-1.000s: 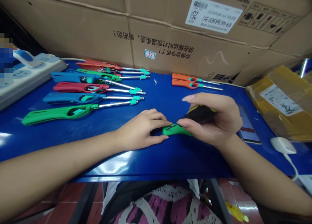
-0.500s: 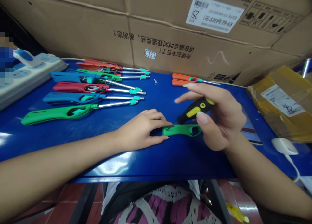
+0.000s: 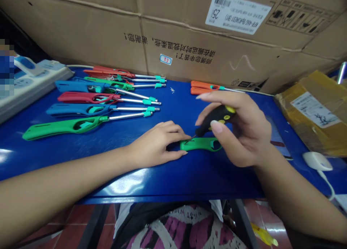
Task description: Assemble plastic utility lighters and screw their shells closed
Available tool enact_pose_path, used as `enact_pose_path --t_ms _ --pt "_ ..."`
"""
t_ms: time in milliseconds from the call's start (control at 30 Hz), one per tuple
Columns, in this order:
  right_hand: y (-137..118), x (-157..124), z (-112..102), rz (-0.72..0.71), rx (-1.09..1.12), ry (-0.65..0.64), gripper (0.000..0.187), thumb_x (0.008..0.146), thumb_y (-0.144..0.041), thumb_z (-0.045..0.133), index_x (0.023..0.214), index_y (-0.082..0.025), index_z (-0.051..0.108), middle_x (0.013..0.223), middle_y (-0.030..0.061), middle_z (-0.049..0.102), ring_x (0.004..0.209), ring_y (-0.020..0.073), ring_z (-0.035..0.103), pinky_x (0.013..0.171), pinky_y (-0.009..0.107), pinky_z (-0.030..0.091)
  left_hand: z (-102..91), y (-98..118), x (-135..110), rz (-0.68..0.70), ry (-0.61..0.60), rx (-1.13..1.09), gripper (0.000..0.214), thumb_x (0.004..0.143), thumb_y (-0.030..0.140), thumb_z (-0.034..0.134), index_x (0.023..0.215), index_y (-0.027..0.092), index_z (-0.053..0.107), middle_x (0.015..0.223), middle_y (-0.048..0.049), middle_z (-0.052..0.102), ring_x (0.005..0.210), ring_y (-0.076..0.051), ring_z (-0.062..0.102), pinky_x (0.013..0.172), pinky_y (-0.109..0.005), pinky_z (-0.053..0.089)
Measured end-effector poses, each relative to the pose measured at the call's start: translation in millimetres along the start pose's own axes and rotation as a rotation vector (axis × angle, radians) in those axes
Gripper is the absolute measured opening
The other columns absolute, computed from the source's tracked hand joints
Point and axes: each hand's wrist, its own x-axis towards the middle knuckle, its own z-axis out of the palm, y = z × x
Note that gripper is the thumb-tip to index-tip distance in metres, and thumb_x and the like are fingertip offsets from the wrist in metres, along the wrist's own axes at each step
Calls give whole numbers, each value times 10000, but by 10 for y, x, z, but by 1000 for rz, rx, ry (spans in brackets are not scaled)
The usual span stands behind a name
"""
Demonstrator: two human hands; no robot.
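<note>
Left hand (image 3: 158,144) pressing down, pinning green lighter handle (image 3: 200,144) flat on blue table (image 3: 173,176) | right hand (image 3: 238,133) gripping black-yellow screwdriver (image 3: 217,118), tip touching handle

We see a glossy blue tabletop (image 3: 173,176). At left lie long lighters (image 3: 81,108) in green, blue and red. Two orange lighters (image 3: 206,87) lie upper centre, a green lighter body (image 3: 200,144) at centre, and a white mouse (image 3: 317,161) lower right.

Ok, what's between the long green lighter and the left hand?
Nothing: the head view shows only bare blue table between the long green lighter and the left hand.
</note>
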Motion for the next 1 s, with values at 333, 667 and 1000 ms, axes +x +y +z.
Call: enact_pose_path --t_ms 333,667,1000 --pt "51 -9 -4 30 -96 -24 453 977 -239 511 1430 -262 501 1223 71 727 912 220 748 750 370 638 1 7 4 3 2 -1 301 946 327 683 1211 184 693 1133 -73 702 1043 -233 613 940 -393 477" --pt "89 -2 35 -50 -75 34 476 952 -230 547 1426 -218 507 1323 92 673 1049 230 734 877 391 625 -6 7 4 0 -5 5 316 945 323 686 1226 180 690 1148 -74 699 1054 -237 611 951 -395 466" --pt "-53 19 0 -157 -216 81 260 963 -300 622 1224 -291 621 1002 3 785 724 166 738 646 284 632 -12 23 15 -13 -12 -11 254 940 303 685 1172 203 709 1088 -59 690 1019 -228 603 912 -375 471"
